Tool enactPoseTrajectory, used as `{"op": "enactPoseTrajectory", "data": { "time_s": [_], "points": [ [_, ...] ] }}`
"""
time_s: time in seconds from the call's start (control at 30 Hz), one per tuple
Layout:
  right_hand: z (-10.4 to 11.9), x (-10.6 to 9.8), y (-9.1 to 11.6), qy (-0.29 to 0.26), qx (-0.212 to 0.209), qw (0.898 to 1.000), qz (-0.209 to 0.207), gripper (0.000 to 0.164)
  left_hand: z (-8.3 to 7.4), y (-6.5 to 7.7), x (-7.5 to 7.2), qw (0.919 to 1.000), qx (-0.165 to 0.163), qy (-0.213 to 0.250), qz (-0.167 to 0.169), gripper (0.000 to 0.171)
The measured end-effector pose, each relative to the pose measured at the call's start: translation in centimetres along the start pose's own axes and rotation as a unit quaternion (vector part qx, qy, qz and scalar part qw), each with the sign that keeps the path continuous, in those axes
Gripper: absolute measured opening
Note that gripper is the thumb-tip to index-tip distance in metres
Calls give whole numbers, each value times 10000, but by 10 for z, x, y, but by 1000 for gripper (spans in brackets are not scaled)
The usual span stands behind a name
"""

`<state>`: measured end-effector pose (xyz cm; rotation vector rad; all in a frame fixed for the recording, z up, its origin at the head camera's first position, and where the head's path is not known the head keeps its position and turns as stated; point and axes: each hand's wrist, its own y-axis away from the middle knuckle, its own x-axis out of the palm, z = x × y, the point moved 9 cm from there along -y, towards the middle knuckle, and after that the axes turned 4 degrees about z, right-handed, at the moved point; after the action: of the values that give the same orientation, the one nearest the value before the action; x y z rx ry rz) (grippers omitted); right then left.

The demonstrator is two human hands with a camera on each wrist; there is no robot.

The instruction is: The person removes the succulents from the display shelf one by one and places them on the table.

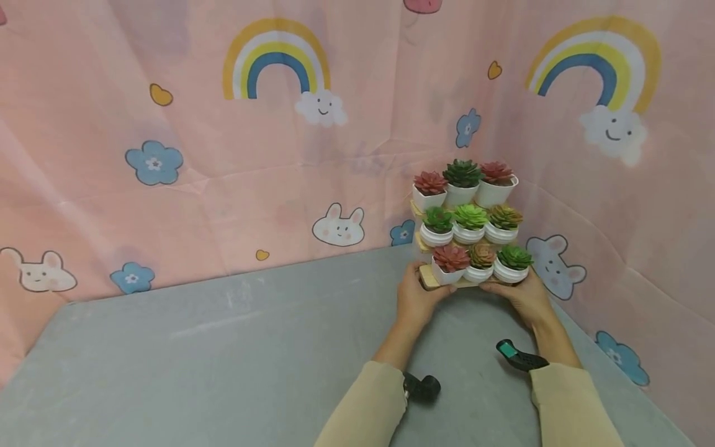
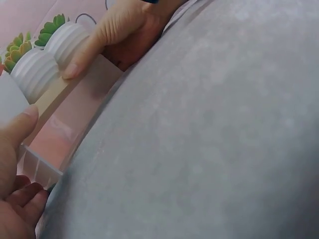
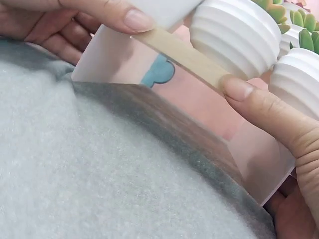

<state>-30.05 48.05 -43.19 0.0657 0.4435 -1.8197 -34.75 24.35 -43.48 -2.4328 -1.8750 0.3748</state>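
A three-tier display stand [image 1: 429,277] with pale wooden shelves is at the far right of the table, filled with small succulents in white pots. My left hand [image 1: 416,301] grips its lower left corner, and my right hand [image 1: 526,299] holds the lower right one. Both thumbs press on the front edge of the bottom wooden shelf [image 3: 199,62], with fingers around the see-through side panels [image 3: 271,164]. In the right wrist view, the stand's base lies low over the grey cloth. Ribbed white pots [image 2: 37,74] line the bottom shelf, holding green and orange-tinged succulents [image 2: 19,52].
A grey cloth [image 1: 223,360] covers the table. Pink curtains [image 1: 251,161] printed with rainbows, rabbits and flowers hang behind it and along its right side, close to the stand. Dark wrist camera mounts [image 1: 424,388] stick out from both sleeves.
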Motion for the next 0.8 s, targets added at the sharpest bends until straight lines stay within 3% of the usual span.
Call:
{"op": "enactPoseTrajectory", "data": {
  "time_s": [0.23, 0.43, 0.6, 0.8],
  "points": [
    [-7, -7, 3, -678, 3, 9976, -112, 80, 0, -3, 11, 9999, 40, 111, 35, 65],
    [-6, -7, -1, -789, -141, 9968, -51, 79, -1, -6, 12, 9997, 52, 232, 109, 68],
    [-1, -8, -3, -54, -171, 9998, -52, 79, 1, -7, 10, 9991, 12, 375, 189, 69],
    [5, -6, -5, 922, 189, 9955, 71, 85, 4, -10, 1, 9988, 56, 438, 209, 70]
  ]
}}
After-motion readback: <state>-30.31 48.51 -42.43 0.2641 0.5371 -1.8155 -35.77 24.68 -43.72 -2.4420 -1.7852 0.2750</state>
